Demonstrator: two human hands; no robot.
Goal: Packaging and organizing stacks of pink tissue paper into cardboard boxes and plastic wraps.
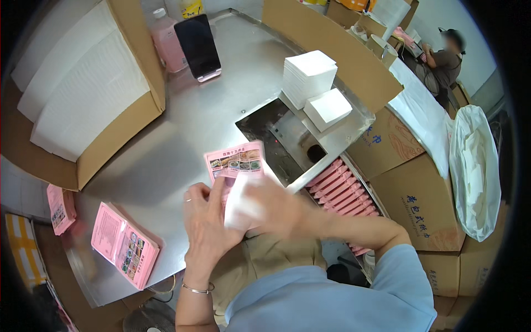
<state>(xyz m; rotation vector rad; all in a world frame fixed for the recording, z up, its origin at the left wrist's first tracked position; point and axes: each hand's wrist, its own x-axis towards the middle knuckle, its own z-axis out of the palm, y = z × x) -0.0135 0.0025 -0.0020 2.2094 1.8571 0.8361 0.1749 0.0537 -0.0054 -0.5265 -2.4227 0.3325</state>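
In front of my body, a pink printed packet (235, 157) with small food pictures is held over the metal table's front edge. My left hand (210, 221) is closed on the packet's near left side, its fingers bent over it. A folded white paper napkin (236, 206) lies against the packet's lower part, partly covering it. My right hand (285, 209), smeared by motion, grips the napkin from the right; its fingertips are not clear. Left of my left hand lies a stack of similar pink packets (124, 246), and a smaller pink stack (61, 209) sits beyond it.
A cardboard box (119, 141) of white napkins stands at left. White napkin stacks (310, 77) flank a rectangular table opening (271, 138). A phone (198, 47) stands at the back beside a pink bottle (167, 41). Pink sealed packets (343, 188) fill a box at right. A co-worker (445, 63) sits far right.
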